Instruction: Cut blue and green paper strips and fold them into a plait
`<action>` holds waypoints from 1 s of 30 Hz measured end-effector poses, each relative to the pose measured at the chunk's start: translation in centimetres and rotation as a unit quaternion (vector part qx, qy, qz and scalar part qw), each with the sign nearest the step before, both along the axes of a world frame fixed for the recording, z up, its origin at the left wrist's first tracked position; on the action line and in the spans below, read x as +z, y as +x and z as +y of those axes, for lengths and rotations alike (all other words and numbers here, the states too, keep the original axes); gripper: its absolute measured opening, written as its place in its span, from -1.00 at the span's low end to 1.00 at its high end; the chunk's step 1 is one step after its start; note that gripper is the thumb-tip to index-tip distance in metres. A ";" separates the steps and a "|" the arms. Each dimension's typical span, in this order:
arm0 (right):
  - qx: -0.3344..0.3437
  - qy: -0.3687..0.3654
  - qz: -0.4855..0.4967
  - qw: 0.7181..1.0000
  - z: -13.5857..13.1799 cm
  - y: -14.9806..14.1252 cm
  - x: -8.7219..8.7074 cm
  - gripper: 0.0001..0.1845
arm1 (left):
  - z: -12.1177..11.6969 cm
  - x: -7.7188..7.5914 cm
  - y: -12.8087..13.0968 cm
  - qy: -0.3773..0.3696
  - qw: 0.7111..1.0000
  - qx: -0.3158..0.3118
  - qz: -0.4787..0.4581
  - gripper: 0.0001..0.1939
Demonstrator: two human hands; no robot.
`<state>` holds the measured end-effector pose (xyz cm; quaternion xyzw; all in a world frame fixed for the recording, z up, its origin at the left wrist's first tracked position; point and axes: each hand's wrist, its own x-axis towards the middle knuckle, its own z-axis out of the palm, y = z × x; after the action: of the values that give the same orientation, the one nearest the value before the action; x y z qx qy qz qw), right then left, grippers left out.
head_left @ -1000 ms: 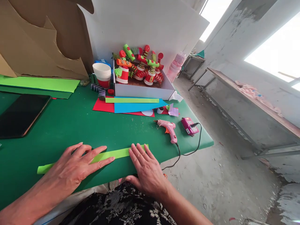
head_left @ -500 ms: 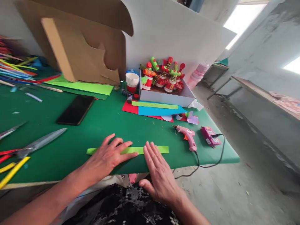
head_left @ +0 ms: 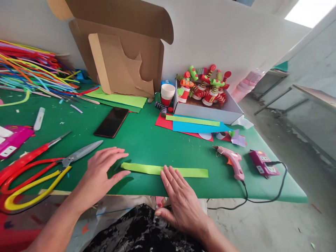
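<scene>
A light green paper strip (head_left: 147, 169) lies lengthwise on the green tabletop near its front edge, its left end slightly raised. My right hand (head_left: 181, 196) rests flat with its fingertips on the middle of the strip, the fingers straight. Just off the strip's left end, my left hand (head_left: 105, 168) hovers with fingers and thumb apart, holding nothing. Left of that hand lie scissors with one red and one yellow handle (head_left: 69, 159). A black phone (head_left: 112, 122) lies behind the left hand.
A pink glue gun (head_left: 232, 161) and a purple box (head_left: 263, 163) with a cord sit at the right. Behind are a box of red and green paper figures (head_left: 207, 109), stacked paper cups (head_left: 167, 92) and a cardboard box (head_left: 126, 66). Colored pipe cleaners (head_left: 34, 70) pile at the far left.
My left hand has lifted off the strip and moved left past its end. My right hand stays on the strip. The view has turned left, showing more scissors and pipe cleaners.
</scene>
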<state>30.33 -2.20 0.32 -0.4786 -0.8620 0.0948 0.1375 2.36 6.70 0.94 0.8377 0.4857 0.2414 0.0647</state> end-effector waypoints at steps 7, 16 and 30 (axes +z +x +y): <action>-0.007 -0.004 -0.013 1.000 0.0 -0.2 -0.1 -0.03 | -0.1 -0.9 -0.1 -0.029 1.000 0.000 0.012 -0.63; -0.004 -0.022 -0.034 0.999 0.1 -0.4 0.3 -0.06 | 0.3 -0.9 0.7 -0.030 0.999 0.040 0.017 -0.62; -0.011 -0.006 -0.048 0.999 0.2 -0.5 0.3 -0.10 | 0.4 -1.1 0.7 0.012 0.996 0.070 0.049 -0.68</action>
<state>29.81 -2.00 0.66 -0.4932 -0.8615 0.0755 0.0943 3.01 7.12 -0.12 0.8135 0.5424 0.2094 0.0136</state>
